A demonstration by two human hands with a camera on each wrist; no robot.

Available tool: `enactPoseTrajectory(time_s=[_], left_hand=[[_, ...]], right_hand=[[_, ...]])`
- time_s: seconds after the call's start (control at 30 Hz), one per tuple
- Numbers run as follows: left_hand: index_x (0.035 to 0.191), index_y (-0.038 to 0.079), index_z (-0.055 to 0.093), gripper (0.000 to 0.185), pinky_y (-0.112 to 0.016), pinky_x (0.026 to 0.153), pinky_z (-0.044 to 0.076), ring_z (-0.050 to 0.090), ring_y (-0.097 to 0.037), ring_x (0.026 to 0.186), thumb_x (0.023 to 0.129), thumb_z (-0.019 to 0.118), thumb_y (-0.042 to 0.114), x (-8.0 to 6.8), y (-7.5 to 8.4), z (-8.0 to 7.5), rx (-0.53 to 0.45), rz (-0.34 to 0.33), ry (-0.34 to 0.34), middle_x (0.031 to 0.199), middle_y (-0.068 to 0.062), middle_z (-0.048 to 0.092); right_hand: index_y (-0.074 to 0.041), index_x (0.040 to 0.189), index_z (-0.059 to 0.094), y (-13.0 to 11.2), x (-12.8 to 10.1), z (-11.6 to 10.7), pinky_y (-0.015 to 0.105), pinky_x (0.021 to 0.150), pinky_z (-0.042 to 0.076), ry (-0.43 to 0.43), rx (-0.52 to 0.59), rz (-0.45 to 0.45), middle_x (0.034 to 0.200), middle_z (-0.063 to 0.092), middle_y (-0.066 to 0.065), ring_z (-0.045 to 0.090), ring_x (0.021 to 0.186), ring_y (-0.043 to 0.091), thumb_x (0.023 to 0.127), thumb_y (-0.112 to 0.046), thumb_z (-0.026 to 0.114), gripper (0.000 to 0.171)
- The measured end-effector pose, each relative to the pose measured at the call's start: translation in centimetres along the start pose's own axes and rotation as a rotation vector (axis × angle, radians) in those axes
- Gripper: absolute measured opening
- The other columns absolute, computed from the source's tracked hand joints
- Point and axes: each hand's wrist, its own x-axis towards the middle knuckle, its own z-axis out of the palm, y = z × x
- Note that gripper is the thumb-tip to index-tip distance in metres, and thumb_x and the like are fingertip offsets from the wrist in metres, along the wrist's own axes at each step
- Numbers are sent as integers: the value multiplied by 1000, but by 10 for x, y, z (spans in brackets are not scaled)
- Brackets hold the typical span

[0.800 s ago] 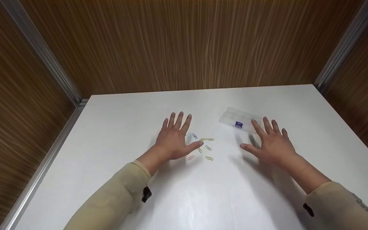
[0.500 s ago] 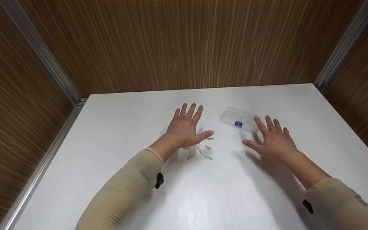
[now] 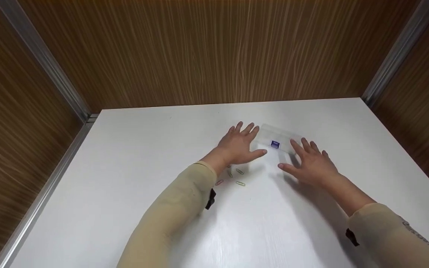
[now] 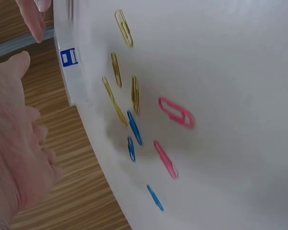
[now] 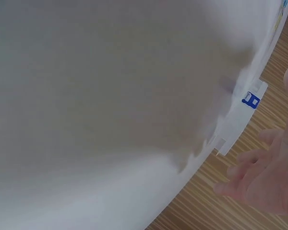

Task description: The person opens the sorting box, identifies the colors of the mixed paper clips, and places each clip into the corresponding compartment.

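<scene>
A clear plastic case [image 3: 281, 134] with a blue label [image 3: 275, 144] lies on the white table between my two hands. My left hand [image 3: 237, 147] has its fingers spread, their tips right at the case's left end, and holds nothing. Over the case's right end is my right hand [image 3: 313, 163], also with fingers apart and nothing in it. Several paper clips lie loose below my left hand, among them a pink clip [image 4: 176, 112], a gold clip [image 4: 124, 28] and a blue clip [image 4: 134, 128]. In the head view my left hand and forearm hide some of these clips.
The white table [image 3: 143, 149] is bounded at the back by a wood-grain panel [image 3: 199, 52]. Similar panels with metal posts [image 3: 47, 63] rise at the left and right sides. Both forearms wear beige sleeves [image 3: 177, 201].
My left hand has moved right, from above the paper clips to the case's left end. My right hand has shifted only slightly. The case and clips stay in place.
</scene>
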Motion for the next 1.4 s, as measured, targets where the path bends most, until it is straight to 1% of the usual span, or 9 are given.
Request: enactPoseTrajectory(time_s=[0.1,0.23,0.33,0.53,0.63,0.83,1.0,1.2,1.4], left_hand=[[172,21,18,87,-45,129,10,9,-33,163,104,36,73,8,6,4,-14,4,-9,177,1,14],[172,23,17,86,-44,129,9,7,-32,163,104,38,72,15,12,10,-54,-17,-38,177,3,13],[172,24,17,86,-43,129,9,7,-30,163,104,39,72,20,15,13,-57,-37,-59,177,5,12],[172,25,19,84,-43,129,9,6,-30,163,103,39,71,22,10,15,-61,-81,-100,177,6,14],[171,24,24,81,-43,129,8,5,-30,163,104,40,69,20,6,12,-66,-86,-116,177,6,17],[167,22,36,74,-42,129,8,3,-26,163,106,41,63,11,-6,2,-51,-54,-123,176,7,20],[168,21,34,73,-45,129,13,5,-26,163,106,42,59,-1,-16,1,-99,-44,-156,175,5,23],[169,24,30,70,-47,129,14,7,-28,163,107,43,53,-23,-31,3,-88,-56,-182,175,5,25],[169,25,32,69,-49,128,16,8,-28,163,103,44,44,-40,-42,4,-117,-74,-180,174,7,25]], right_hand=[[-5,169,19,0,0,-1,78,116,13,-6,-4,-1,169,11,36,10,154,59,97,-81,46,109],[-4,168,22,0,1,0,79,115,15,-19,-17,-2,169,13,35,12,153,59,97,-82,47,109],[-2,167,24,0,1,0,79,115,16,-30,-23,-4,169,13,35,13,154,58,98,-79,48,106],[0,166,25,-2,4,1,79,114,19,-40,-20,-22,169,15,34,14,154,58,99,-75,51,104],[-1,166,26,-2,6,1,79,114,21,-40,-11,-37,169,16,33,15,154,58,99,-72,54,102],[-2,165,30,-2,12,-1,73,116,26,-37,64,-94,170,18,31,18,154,56,101,-60,62,92],[-2,164,33,-5,20,-1,69,117,28,-44,88,-135,170,21,30,22,153,55,102,-53,64,86],[-5,163,36,-13,33,4,68,118,28,-58,93,-176,170,23,29,27,151,55,103,-51,63,80],[-7,163,37,-21,41,10,67,120,26,-56,119,-208,171,24,26,27,153,51,105,-44,63,74]])
